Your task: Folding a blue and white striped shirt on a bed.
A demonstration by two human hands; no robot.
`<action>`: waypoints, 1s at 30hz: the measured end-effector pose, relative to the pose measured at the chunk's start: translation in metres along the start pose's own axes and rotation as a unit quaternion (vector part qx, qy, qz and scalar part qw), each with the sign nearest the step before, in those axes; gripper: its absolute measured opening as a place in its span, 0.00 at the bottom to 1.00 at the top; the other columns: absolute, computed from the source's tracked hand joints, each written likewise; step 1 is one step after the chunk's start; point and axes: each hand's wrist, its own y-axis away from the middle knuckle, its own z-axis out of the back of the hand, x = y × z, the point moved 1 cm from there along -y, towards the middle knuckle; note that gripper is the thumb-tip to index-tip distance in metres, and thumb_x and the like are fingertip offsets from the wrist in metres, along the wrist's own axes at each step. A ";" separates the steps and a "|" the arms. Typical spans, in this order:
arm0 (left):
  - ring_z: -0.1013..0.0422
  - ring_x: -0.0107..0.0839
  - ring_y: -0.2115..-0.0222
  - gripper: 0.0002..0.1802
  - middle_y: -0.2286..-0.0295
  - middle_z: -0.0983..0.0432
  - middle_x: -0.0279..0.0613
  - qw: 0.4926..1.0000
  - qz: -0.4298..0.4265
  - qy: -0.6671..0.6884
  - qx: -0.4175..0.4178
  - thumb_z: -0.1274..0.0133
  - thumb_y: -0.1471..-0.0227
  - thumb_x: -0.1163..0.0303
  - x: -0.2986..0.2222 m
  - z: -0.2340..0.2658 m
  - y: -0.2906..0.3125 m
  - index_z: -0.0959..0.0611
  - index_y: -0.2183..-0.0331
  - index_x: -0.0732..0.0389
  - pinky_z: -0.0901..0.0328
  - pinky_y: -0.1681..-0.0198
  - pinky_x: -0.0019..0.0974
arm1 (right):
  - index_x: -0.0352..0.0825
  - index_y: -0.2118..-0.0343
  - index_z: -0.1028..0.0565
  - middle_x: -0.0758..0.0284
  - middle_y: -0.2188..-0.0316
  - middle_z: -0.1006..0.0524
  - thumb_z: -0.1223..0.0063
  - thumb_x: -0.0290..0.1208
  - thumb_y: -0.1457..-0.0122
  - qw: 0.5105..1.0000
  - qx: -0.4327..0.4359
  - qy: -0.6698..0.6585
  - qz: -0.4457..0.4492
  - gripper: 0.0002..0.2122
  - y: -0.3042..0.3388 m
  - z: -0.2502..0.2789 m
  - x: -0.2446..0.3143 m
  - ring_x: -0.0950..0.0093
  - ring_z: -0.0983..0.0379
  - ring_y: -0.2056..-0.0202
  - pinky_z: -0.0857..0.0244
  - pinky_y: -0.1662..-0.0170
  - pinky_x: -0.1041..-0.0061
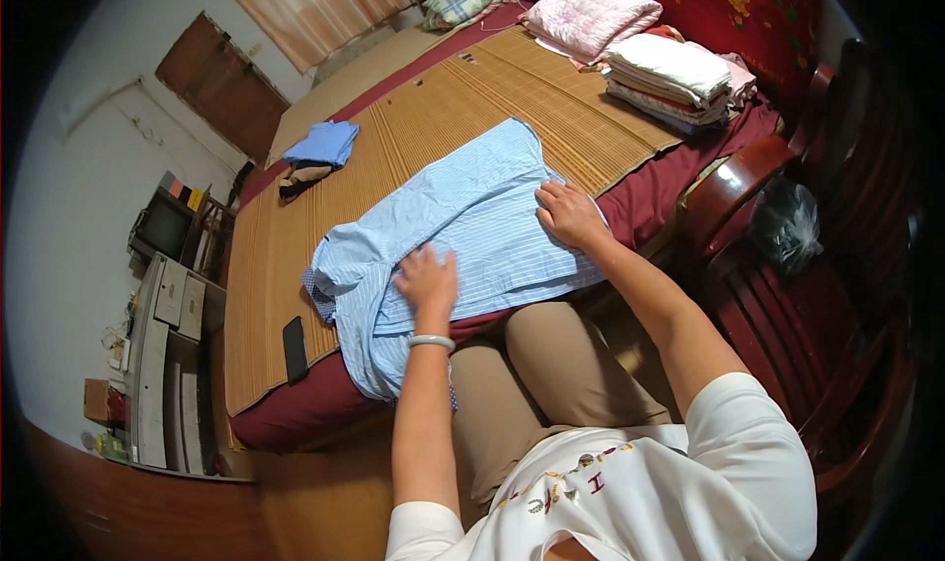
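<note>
A light blue striped shirt (482, 236) lies spread on the woven mat, its collar end toward the left and a sleeve hanging over the near edge of the bed. My left hand (428, 280), with a pale bangle (431, 342) on its wrist, is over the shirt's middle near the collar end. It is blurred, but its fingers look spread and hold nothing. At the shirt's right edge my right hand (571, 214) rests on the cloth, palm down with fingers stretched out.
The mat (472, 98) covers the bed. A black phone (294, 349) lies left of the shirt, folded blue clothing (323, 143) farther back. Folded bedding (669, 69) is stacked at the far right. Wooden chairs (778, 315) stand to the right, one with a plastic bag (786, 224).
</note>
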 end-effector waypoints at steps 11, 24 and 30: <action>0.46 0.44 0.36 0.37 0.39 0.39 0.48 0.983 -0.160 0.062 -0.068 0.60 0.40 0.42 -0.027 -0.026 -0.021 0.31 0.40 0.58 0.53 0.35 0.50 | 0.32 0.54 0.24 0.58 0.51 0.24 0.52 0.38 0.40 0.999 0.015 -0.036 0.006 0.17 -0.011 0.004 0.023 0.63 0.31 0.46 0.42 0.41 0.63; 0.43 0.56 0.39 0.37 0.42 0.36 0.61 0.968 0.020 0.248 -0.031 0.64 0.39 0.46 0.157 -0.027 -0.033 0.29 0.44 0.69 0.47 0.36 0.40 | 0.32 0.52 0.25 0.58 0.50 0.25 0.53 0.38 0.39 0.999 0.022 -0.028 -0.003 0.17 -0.008 0.000 0.010 0.63 0.31 0.47 0.43 0.40 0.63; 0.42 0.51 0.39 0.35 0.39 0.38 0.53 0.997 0.060 0.037 0.009 0.60 0.40 0.46 0.042 0.005 -0.004 0.30 0.40 0.59 0.48 0.38 0.58 | 0.32 0.54 0.24 0.58 0.50 0.25 0.52 0.37 0.39 1.000 0.003 -0.016 -0.003 0.17 -0.001 0.001 -0.002 0.62 0.29 0.48 0.43 0.40 0.64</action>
